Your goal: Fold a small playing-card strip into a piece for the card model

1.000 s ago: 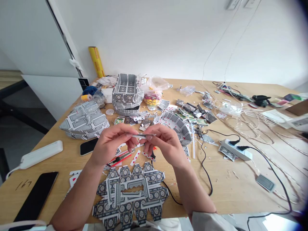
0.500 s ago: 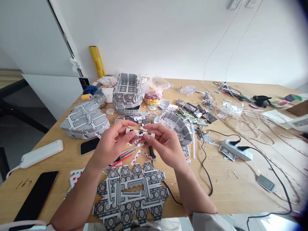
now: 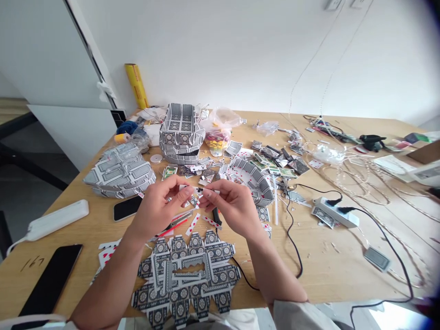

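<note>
Both my hands hold one small playing card point(image 3: 198, 189) face up above the wooden table point(image 3: 330, 256); a black club shows on it. My left hand point(image 3: 158, 207) pinches its left end and my right hand point(image 3: 231, 205) pinches its right end. Below my hands lies a flat panel of woven grey-patterned cards point(image 3: 187, 277) at the table's near edge. A red utility knife point(image 3: 174, 223) and cut card strips lie just under my left hand.
Card-built shapes stand behind: a flat boat form point(image 3: 120, 170), a tall box point(image 3: 180, 133), a curved piece point(image 3: 252, 179). Two phones point(image 3: 51, 280) point(image 3: 126, 207), white power strips point(image 3: 57, 220) point(image 3: 338, 213), black cables, wire coils and loose card scraps litter the table.
The card has turned from edge-on to face up and both hands have dropped slightly toward the table.
</note>
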`<action>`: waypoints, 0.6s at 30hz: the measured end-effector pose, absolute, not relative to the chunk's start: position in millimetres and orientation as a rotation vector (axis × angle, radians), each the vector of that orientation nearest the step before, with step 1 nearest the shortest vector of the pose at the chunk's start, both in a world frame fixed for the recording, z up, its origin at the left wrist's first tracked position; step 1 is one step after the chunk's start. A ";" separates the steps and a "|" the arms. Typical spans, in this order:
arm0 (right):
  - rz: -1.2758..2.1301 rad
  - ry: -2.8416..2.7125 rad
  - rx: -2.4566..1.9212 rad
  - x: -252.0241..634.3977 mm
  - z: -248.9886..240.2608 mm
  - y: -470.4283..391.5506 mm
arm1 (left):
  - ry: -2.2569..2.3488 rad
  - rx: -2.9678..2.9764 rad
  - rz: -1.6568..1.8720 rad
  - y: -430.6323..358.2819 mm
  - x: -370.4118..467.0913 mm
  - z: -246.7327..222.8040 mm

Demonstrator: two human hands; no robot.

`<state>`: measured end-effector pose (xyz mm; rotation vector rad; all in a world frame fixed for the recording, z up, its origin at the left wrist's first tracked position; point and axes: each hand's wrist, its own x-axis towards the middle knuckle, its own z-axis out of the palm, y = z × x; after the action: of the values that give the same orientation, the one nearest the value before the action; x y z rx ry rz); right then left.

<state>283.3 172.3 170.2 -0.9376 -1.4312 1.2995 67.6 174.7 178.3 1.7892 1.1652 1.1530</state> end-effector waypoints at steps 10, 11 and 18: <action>1.510 -1.371 -0.923 284.8 176.7 176.2 | 1.067 1.627 1.086 173.8 69.5 183.9; 1.479 -1.395 -0.931 284.2 175.9 175.7 | 1.074 1.648 1.079 173.6 69.0 184.0; 1.371 -1.499 -0.909 280.7 168.5 174.8 | 1.140 1.739 1.044 172.4 71.7 182.0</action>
<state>280.7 174.8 168.5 -0.9095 -1.4994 1.3711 71.7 172.4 182.0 1.7391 1.1403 1.0441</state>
